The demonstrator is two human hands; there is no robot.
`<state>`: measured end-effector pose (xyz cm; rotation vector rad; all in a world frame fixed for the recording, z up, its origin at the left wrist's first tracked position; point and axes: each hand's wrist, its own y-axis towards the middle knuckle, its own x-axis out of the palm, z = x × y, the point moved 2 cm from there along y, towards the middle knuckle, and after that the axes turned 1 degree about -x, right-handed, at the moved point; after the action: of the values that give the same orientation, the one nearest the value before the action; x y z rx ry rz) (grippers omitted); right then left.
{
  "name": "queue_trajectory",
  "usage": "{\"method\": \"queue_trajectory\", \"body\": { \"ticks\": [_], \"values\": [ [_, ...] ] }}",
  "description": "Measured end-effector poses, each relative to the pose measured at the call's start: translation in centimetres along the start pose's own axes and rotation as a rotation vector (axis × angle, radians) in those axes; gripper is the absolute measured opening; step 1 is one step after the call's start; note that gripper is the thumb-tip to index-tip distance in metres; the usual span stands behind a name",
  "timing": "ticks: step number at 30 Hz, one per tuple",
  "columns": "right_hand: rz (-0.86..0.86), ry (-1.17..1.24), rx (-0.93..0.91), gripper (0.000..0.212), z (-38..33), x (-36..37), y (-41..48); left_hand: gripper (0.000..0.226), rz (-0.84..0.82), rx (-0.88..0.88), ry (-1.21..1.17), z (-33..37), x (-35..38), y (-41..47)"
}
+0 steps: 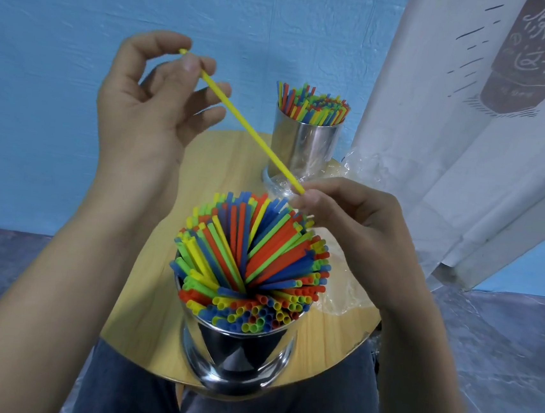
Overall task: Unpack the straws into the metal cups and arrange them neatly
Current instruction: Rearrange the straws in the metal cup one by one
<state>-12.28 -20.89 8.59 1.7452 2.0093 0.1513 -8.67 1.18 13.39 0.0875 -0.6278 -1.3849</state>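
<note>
Only the head view here, looking down at a small round wooden tabletop [154,311] over the person's lap.

Both hands are on one yellow straw [251,131]. The left hand [147,107] pinches the top end between thumb and forefinger, with the other fingers loose. The right hand [346,220] pinches the bottom end just above the near metal cup [240,353]. My guess is that holding both ends keeps the straw straight and lets them steer the low tip into a gap.

That cup is packed. Its bundle of straws [249,257] fans out in a swirl, so finding a slot probably needs that kind of aim. The right fingertips sit very close to the fanned tops, and I can't say whether they touch.

The far metal cup [307,143] stands at the back edge with its own straws [314,105] upright and fairly even, so it looks finished. The crumpled clear wrapper [345,300] lies on the right side, pushed out of the way, and looks empty. I'd say the job is nearly done.
</note>
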Motion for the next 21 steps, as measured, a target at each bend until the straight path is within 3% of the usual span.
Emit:
{"method": "queue_trajectory", "body": {
  "ticks": [4,9,13,16,18,21],
  "values": [
    [0.1,0.096,-0.059,0.017,0.1,-0.4,-0.1,0.008,0.049,-0.106,-0.057,-0.7,-0.8,0.0],
    [0.32,0.51,-0.014,0.012,0.0,-1.1,0.0,0.009,-0.008,-0.239,0.157,-1.5,-0.9,-0.6],
    [0.47,0.571,-0.043,0.016,-0.6,-2.0,0.1,0.006,-0.295,-0.295,0.504,-1.7,-0.7,-1.1],
    [0.572,0.497,-0.028,0.018,-0.9,-2.7,0.0,0.033,-0.612,-0.319,0.684,-1.6,-0.1,-1.7],
    [0.582,0.401,-0.038,0.016,-1.2,-2.7,0.0,0.039,-0.798,-0.344,0.817,-1.7,0.2,-2.1],
    [0.513,0.179,-0.115,0.013,-1.6,-2.1,0.1,0.024,-0.849,-0.335,0.953,-2.0,0.1,-2.2]
  ]
}}
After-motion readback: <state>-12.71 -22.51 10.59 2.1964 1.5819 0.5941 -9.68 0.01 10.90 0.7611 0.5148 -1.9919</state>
